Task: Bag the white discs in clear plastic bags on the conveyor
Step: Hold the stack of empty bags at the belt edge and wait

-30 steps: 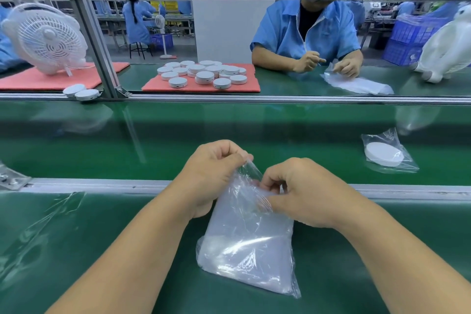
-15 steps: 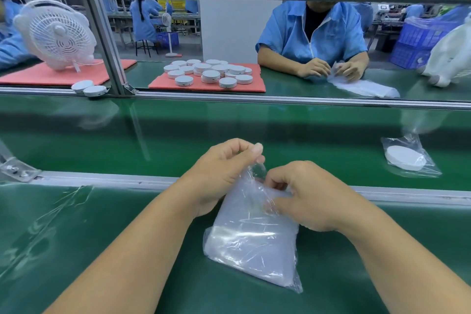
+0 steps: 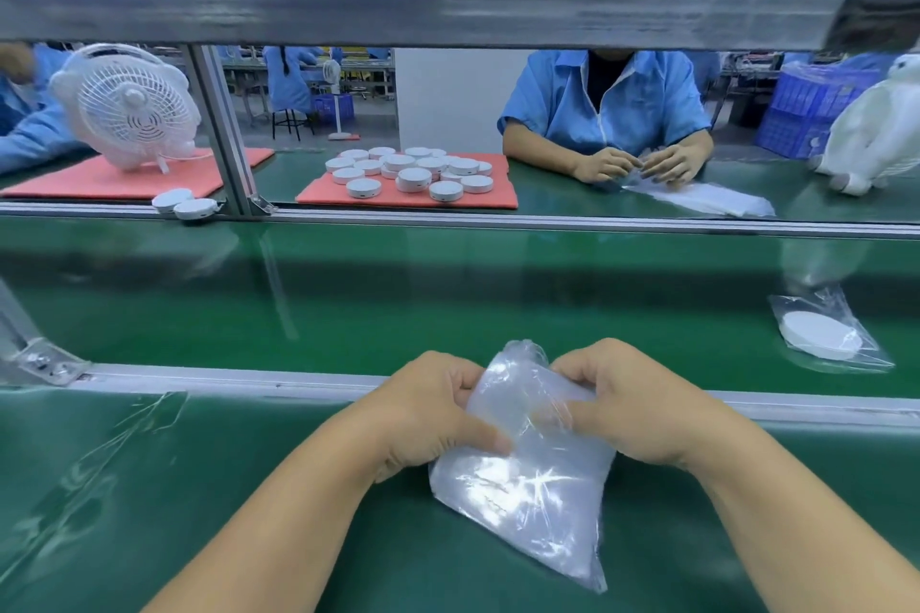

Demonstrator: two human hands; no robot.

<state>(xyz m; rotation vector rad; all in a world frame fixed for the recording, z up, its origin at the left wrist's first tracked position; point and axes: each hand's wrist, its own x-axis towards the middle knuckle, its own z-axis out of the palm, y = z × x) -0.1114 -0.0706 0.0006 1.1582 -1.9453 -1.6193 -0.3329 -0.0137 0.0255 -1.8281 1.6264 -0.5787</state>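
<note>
Both hands work the far end of a clear, crinkled plastic bag (image 3: 522, 478) lying on the near green worktop (image 3: 249, 488). The left hand (image 3: 423, 413) pinches its left edge, thumb curled over the film; the right hand (image 3: 632, 408) grips the right edge, fingers (image 3: 567, 371) folded into the mouth. Whether a disc sits inside cannot be told. Judged: the film is thin, limp and slippery — best held at the mouth edges. One flat white disc sealed in a clear bag (image 3: 821, 336) lies on the green conveyor belt (image 3: 448, 304), far right. Loose white round discs (image 3: 413, 172) wait on a red mat (image 3: 498, 202) beyond — rigid and light, best gripped by the rim.
</note>
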